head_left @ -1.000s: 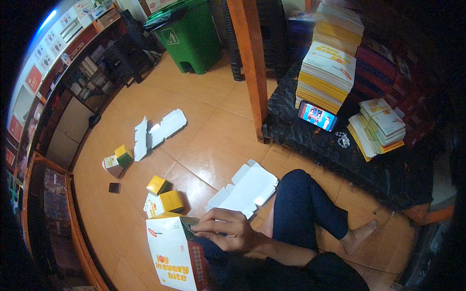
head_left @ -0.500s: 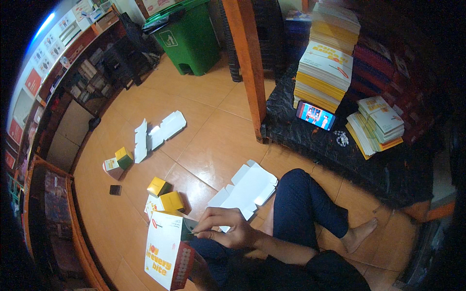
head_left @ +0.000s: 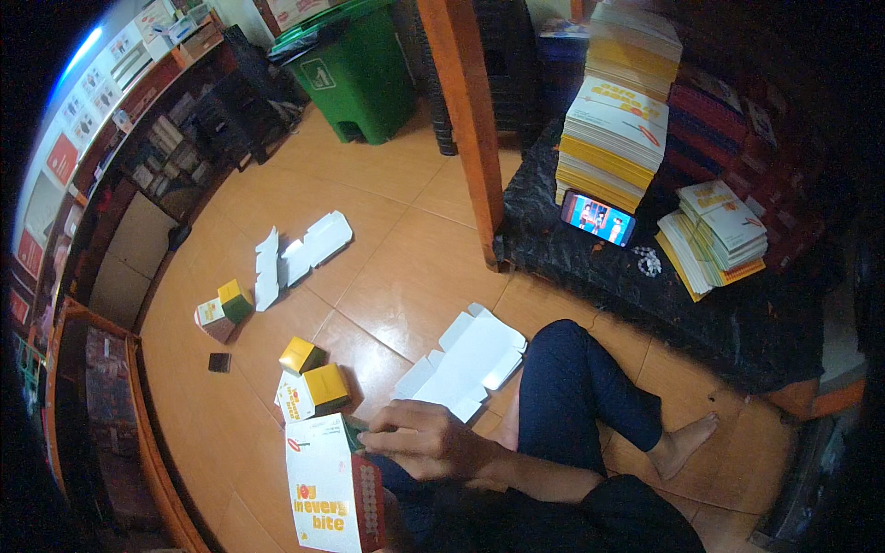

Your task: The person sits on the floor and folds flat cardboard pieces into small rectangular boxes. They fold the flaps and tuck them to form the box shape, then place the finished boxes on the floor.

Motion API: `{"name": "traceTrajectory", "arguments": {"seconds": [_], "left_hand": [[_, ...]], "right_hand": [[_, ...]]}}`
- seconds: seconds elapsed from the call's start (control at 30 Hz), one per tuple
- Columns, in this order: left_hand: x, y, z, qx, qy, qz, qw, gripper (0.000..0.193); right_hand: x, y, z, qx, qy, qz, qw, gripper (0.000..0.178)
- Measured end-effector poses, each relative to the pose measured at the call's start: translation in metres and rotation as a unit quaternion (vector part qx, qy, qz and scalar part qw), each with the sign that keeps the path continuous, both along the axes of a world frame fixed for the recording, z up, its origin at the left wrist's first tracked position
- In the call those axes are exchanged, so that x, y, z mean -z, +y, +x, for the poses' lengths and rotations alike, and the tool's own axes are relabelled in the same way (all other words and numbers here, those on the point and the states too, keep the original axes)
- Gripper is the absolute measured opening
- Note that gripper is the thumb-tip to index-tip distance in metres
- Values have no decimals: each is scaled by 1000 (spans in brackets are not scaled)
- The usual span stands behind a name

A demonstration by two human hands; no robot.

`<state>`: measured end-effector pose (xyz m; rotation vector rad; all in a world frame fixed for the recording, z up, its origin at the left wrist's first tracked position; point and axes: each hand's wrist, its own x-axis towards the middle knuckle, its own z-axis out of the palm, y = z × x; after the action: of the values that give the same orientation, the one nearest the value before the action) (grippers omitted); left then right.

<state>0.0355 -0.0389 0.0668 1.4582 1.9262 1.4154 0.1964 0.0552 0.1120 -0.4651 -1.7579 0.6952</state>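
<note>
On the tiled floor, a green plastic bin stands at eleven o'clock; a tall stack of folded cartons rises between one and two. An opened-out white carton blank lies near six. At seven is the printed white carton, the right hand pinching its green upper edge. The left hand, largely hidden behind, has a grip that cannot be told. A lit smartphone sits at two.

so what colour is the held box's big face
Big face: mostly white, orange-yellow lettering; head view.
</note>
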Motion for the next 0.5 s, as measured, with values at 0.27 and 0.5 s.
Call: {"name": "traceTrajectory", "arguments": {"seconds": [0.27,0.5], "left_hand": [[-12,5,11,33,-60,8,998,28],[-15,5,14,47,-92,8,995,26]], "right_hand": [[7,-7,-22,-40,-68,-72,994,62],[-5,9,14,-143,75,-253,954,45]]}}
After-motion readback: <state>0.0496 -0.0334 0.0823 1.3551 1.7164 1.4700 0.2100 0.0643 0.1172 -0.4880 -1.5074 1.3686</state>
